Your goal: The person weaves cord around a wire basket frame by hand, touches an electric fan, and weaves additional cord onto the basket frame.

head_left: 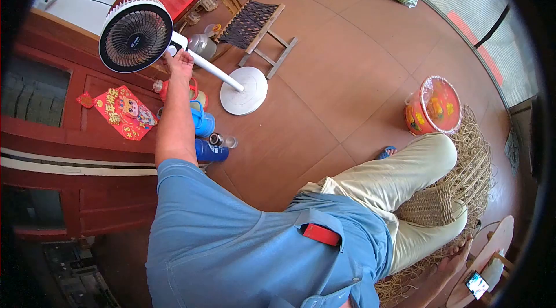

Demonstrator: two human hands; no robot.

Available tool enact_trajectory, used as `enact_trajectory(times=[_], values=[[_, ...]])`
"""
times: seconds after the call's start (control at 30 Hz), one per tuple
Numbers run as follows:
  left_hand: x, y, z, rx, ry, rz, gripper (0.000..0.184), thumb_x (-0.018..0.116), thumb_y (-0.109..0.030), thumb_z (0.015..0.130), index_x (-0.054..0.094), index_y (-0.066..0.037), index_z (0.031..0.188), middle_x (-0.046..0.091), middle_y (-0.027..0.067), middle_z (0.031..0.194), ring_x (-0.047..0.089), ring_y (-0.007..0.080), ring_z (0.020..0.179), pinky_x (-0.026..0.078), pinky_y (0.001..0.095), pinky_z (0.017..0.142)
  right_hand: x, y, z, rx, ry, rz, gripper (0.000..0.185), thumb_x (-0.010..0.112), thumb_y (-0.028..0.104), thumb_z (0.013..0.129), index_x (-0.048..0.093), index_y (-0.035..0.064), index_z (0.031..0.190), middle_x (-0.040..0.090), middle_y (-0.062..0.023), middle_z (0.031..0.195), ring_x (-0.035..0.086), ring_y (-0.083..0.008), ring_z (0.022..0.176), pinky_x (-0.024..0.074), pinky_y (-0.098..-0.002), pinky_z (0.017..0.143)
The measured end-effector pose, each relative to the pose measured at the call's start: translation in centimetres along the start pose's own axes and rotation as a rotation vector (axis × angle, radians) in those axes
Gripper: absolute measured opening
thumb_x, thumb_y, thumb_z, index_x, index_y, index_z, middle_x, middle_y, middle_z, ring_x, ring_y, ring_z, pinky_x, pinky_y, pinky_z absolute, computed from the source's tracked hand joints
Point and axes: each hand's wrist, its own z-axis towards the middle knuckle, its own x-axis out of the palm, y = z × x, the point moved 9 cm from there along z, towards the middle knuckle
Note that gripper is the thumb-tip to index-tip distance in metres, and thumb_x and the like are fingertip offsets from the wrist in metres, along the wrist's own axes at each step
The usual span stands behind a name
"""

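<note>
My left hand (179, 63) is stretched out to a white standing fan (136, 39), its bent fingers on the control part of the neck, just below the round black-faced head. The fan's pole slants down to a round white base (244, 91) on the floor. My right hand (456, 263) is low at the right side, beside my leg, its fingers extended and apart with nothing visible in them. Near it, a woven straw-coloured piece (427, 206) lies between my legs, with loose open-weave strands (474, 163) spread around them.
An orange bucket (414, 114) lined with plastic stands past my knee. Beside the fan are a folding stool (249, 25), a blue jug (202, 123) and a blue bottle (209, 151). A phone (476, 285) rests by a round wooden board (492, 244). Red cabinets (110, 204) line the left.
</note>
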Motion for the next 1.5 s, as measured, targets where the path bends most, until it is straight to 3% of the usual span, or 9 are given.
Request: enact_trajectory(times=[0.27, 0.33, 0.43, 0.53, 0.77, 0.9, 0.97, 1.03, 1.5], values=[[-1.2, -1.3, 2.7, 0.034, -0.056, 0.034, 0.069, 0.058, -0.066, 0.107, 0.067, 0.002, 0.11, 0.065, 0.0081, 0.086, 0.063, 0.0195, 0.072, 0.058, 0.0353, 0.067, 0.4, -0.2, -0.9, 0.036, 0.016, -0.005, 0.042, 0.068, 0.037, 0.113, 0.064, 0.0089, 0.143, 0.052, 0.0076, 0.082, 0.042, -0.0019, 0.061, 0.0323, -0.0202, 0.051], [-0.6, -1.7, 3.0, 0.07, 0.006, -0.016, 0.062, 0.067, -0.065, 0.103, 0.061, -0.004, 0.107, 0.06, 0.0029, 0.078, 0.06, 0.0153, 0.067, 0.055, 0.0325, 0.064, 0.7, 0.0, -1.2, 0.05, -0.006, -0.017, 0.042, 0.067, 0.038, 0.113, 0.064, 0.0092, 0.143, 0.052, 0.0078, 0.082, 0.041, -0.0019, 0.061, 0.0323, -0.0201, 0.051], [-0.3, -1.2, 2.7, -0.012, 0.002, -0.095, 0.061, 0.066, -0.067, 0.102, 0.059, -0.006, 0.102, 0.059, 0.0022, 0.074, 0.058, 0.0168, 0.064, 0.052, 0.0331, 0.062, 0.5, -0.2, -1.0, 0.055, -0.008, -0.022, 0.041, 0.067, 0.038, 0.113, 0.064, 0.0098, 0.143, 0.052, 0.008, 0.082, 0.041, -0.0016, 0.061, 0.0323, -0.02, 0.051], [0.8, -0.6, 2.4, -0.085, 0.182, -0.175, 0.065, 0.06, -0.07, 0.104, 0.059, -0.005, 0.102, 0.058, 0.0032, 0.074, 0.056, 0.0187, 0.064, 0.049, 0.0343, 0.06, -0.2, -0.4, -0.4, 0.049, 0.054, 0.003, 0.042, 0.065, 0.037, 0.115, 0.063, 0.0095, 0.146, 0.055, 0.0078, 0.084, 0.044, -0.0009, 0.062, 0.0355, -0.019, 0.051], [0.7, -0.3, 2.5, -0.056, 0.076, -0.157, 0.073, 0.048, -0.076, 0.105, 0.06, -0.004, 0.101, 0.059, 0.0054, 0.078, 0.055, 0.0192, 0.064, 0.048, 0.0358, 0.06, 0.5, 0.0, -0.5, 0.055, 0.099, 0.001, 0.043, 0.064, 0.037, 0.115, 0.063, 0.0092, 0.148, 0.058, 0.0067, 0.086, 0.048, -0.0015, 0.063, 0.0392, -0.0194, 0.052], [0.4, -0.5, 2.5, -0.047, 0.055, -0.173, 0.068, 0.058, -0.072, 0.103, 0.06, -0.004, 0.1, 0.059, 0.0045, 0.077, 0.055, 0.019, 0.063, 0.048, 0.0344, 0.058, 0.8, -0.1, -1.0, 0.06, 0.056, -0.004, 0.043, 0.065, 0.037, 0.115, 0.063, 0.0099, 0.148, 0.058, 0.0065, 0.085, 0.048, -0.0023, 0.063, 0.039, -0.0198, 0.052], [0.3, -0.6, 2.7, -0.04, 0.053, -0.166, 0.066, 0.063, -0.07, 0.102, 0.06, -0.004, 0.1, 0.059, 0.004, 0.076, 0.055, 0.0183, 0.063, 0.048, 0.0336, 0.057, 0.8, -0.1, -1.4, 0.041, 0.001, 0.002, 0.042, 0.065, 0.038, 0.114, 0.064, 0.009, 0.144, 0.051, 0.0075, 0.084, 0.04, -0.0015, 0.062, 0.0325, -0.0197, 0.05], [-0.5, -1.0, 3.1, 0.052, 0.0, -0.088, 0.062, 0.071, -0.066, 0.099, 0.061, -0.005, 0.099, 0.058, 0.0026, 0.075, 0.056, 0.0164, 0.063, 0.048, 0.0319, 0.057, 0.7, -0.1, -1.5, 0.041, 0.0, 0.002, 0.042, 0.065, 0.038, 0.114, 0.063, 0.0088, 0.144, 0.051, 0.0073, 0.084, 0.04, -0.0015, 0.062, 0.0327, -0.0196, 0.051], [-0.7, -1.0, 2.7, 0.009, 0.015, -0.017, 0.066, 0.068, -0.068, 0.101, 0.061, -0.003, 0.107, 0.059, 0.0024, 0.078, 0.059, 0.0168, 0.069, 0.051, 0.0336, 0.063, 0.2, -0.7, -1.1, 0.053, 0.002, 0.002, 0.042, 0.068, 0.038, 0.113, 0.064, 0.0101, 0.143, 0.051, 0.0079, 0.083, 0.042, -0.0015, 0.062, 0.0329, -0.0192, 0.051]])
